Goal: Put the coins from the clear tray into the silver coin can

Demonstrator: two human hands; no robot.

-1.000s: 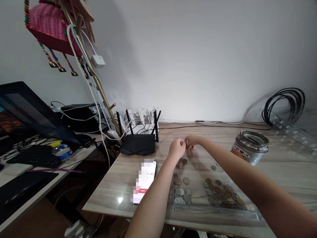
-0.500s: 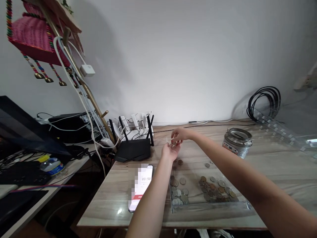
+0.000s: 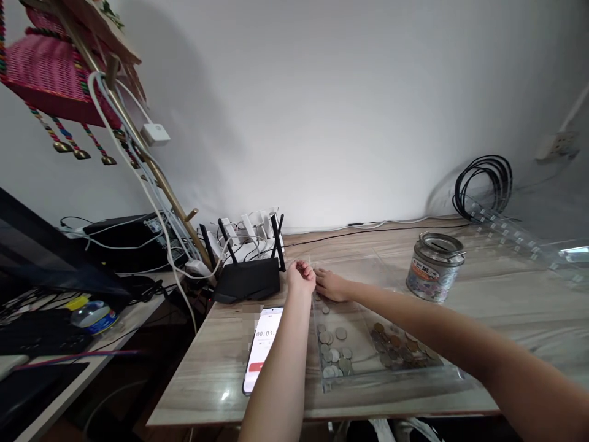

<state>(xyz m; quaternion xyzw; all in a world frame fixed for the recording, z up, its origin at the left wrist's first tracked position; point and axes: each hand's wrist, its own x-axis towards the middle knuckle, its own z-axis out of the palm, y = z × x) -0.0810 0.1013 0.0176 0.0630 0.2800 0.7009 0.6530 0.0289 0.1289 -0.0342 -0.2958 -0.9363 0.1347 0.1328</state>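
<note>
My left hand [image 3: 301, 277] is palm up with its fingers curled in, beside the back left corner of a clear plastic tray [image 3: 386, 377]. Whatever lies in that palm is hidden. Just to its right, my right hand [image 3: 332, 286] reaches down at the back of the tray's left section, fingers stretched out and pointing left. Silver-coloured coins [image 3: 341, 333] are scattered in the left section. A denser heap of brown and silver coins [image 3: 393, 348] lies in the section right of it, partly hidden by my right forearm.
A metal can [image 3: 435, 270] with a slotted lid stands right of the tray. A phone [image 3: 262, 353] showing a timer lies left of my left forearm. Behind it are a black router [image 3: 248, 279] and cables. A black cable coil [image 3: 485, 184] leans on the wall.
My right hand has moved from above my left hand down into the tray's left section. My left hand has shifted slightly left, its fingers now curled. The view has turned slightly.
</note>
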